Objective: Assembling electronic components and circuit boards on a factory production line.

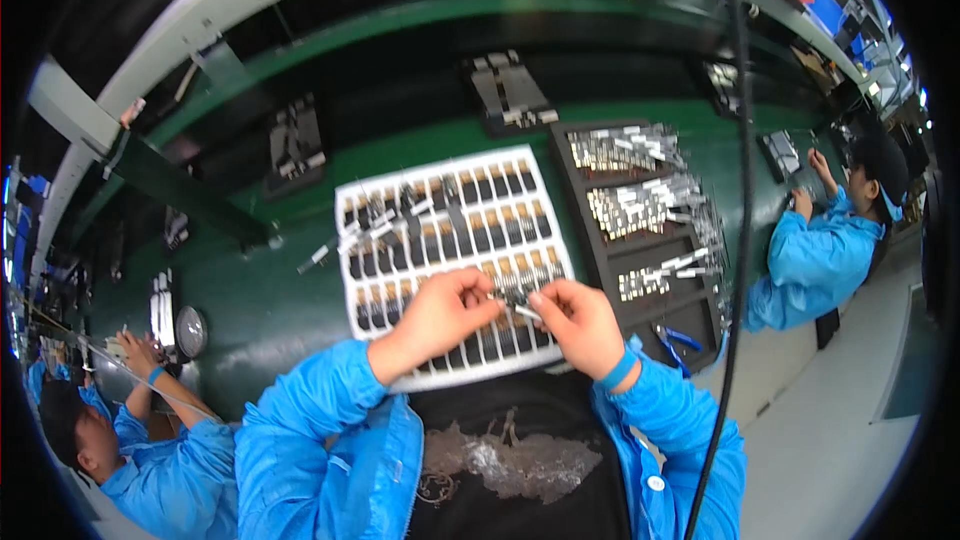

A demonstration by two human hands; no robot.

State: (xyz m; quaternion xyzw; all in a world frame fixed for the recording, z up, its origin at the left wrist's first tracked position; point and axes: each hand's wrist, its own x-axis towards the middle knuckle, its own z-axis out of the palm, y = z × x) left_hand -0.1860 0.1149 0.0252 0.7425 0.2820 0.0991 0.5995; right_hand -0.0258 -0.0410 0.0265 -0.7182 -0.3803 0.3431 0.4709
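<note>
Both hands meet over the near part of a white slotted tray [480, 374]. My left hand [440, 318] is closed, with thumb and fingertips pinching one end of a small dark part with a white strip [517, 302]. At its other end, my right hand [582, 325] grips the same part between thumb and forefinger. Its exact kind is too small to make out. Rows of small black and gold pieces [430, 245] fill the tray's slots beneath. Several loose parts with white strips [375, 225] lie across the tray's upper left.
Right of the white tray stands a dark compartment tray [588, 230] holding piles of small boards with white tabs [640, 208]. Blue-handled pliers [682, 338] lie at its near end. A black cable [742, 190] hangs at right. Co-workers sit left [165, 470] and right [825, 260].
</note>
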